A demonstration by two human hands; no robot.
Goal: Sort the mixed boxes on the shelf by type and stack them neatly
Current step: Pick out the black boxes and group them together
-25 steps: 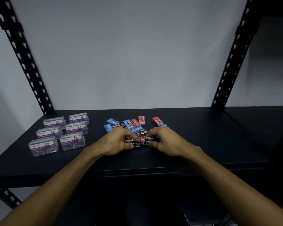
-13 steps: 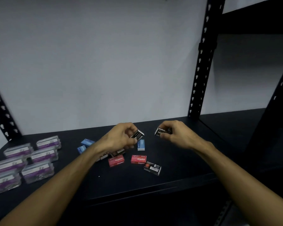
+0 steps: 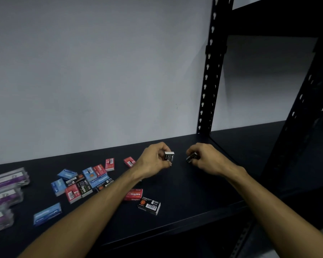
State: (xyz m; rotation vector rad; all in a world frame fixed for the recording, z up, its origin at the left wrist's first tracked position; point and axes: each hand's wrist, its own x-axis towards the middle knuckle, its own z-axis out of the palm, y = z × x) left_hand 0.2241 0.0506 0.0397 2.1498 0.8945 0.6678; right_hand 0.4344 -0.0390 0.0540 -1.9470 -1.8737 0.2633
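My left hand point(image 3: 154, 160) grips a small black staples box point(image 3: 169, 156) held on end just above the black shelf point(image 3: 185, 198). To its right, my right hand point(image 3: 207, 158) is closed on another black staples box point(image 3: 191, 157), mostly hidden by the fingers. Both hands hover over the shelf's right part, near the back wall. A loose pile of blue, red and black staples boxes point(image 3: 86, 180) lies to the left. One red box point(image 3: 133, 194) and one black box point(image 3: 149, 205) lie apart near the front edge, under my left forearm.
Clear paper clip boxes with purple labels point(image 3: 6, 194) stand in rows at the far left. A single blue box point(image 3: 47, 214) lies near the front edge. A perforated black upright point(image 3: 208, 86) rises behind my right hand, with another at the right point(image 3: 306, 108).
Both hands lifted a black box each out of the pile and carried them to the right. The view swung right, so the pile and paper clip boxes now sit further left.
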